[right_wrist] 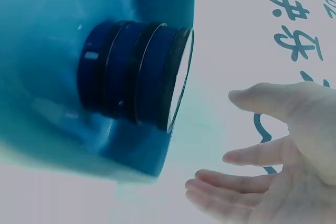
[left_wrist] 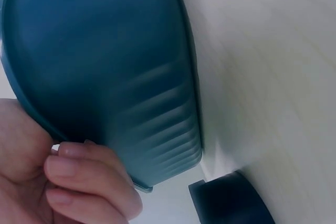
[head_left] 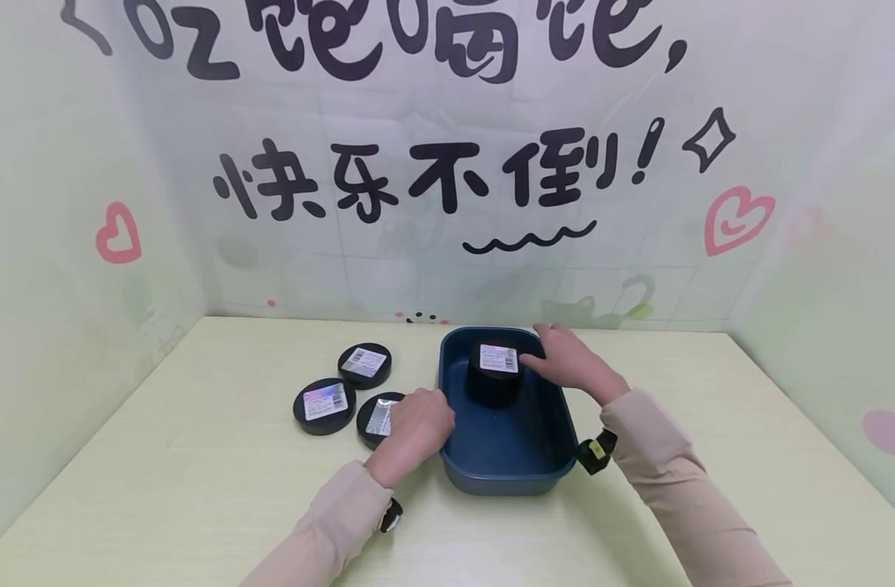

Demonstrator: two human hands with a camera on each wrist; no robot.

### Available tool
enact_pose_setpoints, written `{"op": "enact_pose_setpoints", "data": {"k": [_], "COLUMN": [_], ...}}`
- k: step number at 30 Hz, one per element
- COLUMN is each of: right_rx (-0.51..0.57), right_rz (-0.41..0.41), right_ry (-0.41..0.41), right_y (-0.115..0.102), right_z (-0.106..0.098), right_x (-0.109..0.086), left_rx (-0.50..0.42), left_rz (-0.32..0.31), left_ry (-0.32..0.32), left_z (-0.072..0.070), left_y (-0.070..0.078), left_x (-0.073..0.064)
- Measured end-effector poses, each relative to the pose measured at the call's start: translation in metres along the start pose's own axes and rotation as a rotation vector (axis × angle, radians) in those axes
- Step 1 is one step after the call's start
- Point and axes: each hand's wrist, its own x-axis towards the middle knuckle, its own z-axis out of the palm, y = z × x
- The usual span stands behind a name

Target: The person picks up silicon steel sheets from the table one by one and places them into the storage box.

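A dark blue rectangular plastic bin (head_left: 502,447) stands on the table. Inside, toward its far end, rises a stack of round flat black containers (head_left: 495,383), with a white label on top. My left hand (head_left: 421,417) grips the bin's left rim, thumb and curled fingers around it in the left wrist view. Over the far right rim is my right hand (head_left: 570,360); its fingers are spread beside the stack. In the right wrist view that hand (right_wrist: 273,156) holds nothing, and a gap shows between it and the stack (right_wrist: 134,74).
Left of the bin lie three labelled black round containers (head_left: 325,406); my left hand partly covers the nearest one (head_left: 374,417). A printed backdrop (head_left: 418,277) stands behind the pale table (head_left: 161,489), with walls on both sides.
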Motion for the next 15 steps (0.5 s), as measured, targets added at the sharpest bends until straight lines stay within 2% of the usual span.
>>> {"op": "enact_pose_setpoints", "data": {"k": [7,15], "right_rx": [0.019,0.064], "right_rz": [0.044,0.045], "right_ry": [0.026,0.055], "right_y": [0.014,0.019], "right_z": [0.009,0.033], "right_x": [-0.022,-0.036], "left_rx": [0.004,0.009], "left_rz": [-0.004,-0.008], "left_ry": [-0.003,-0.006], "left_z": [0.0,0.0], "left_y": [-0.001,0.001], "left_x": [0.0,0.001]}}
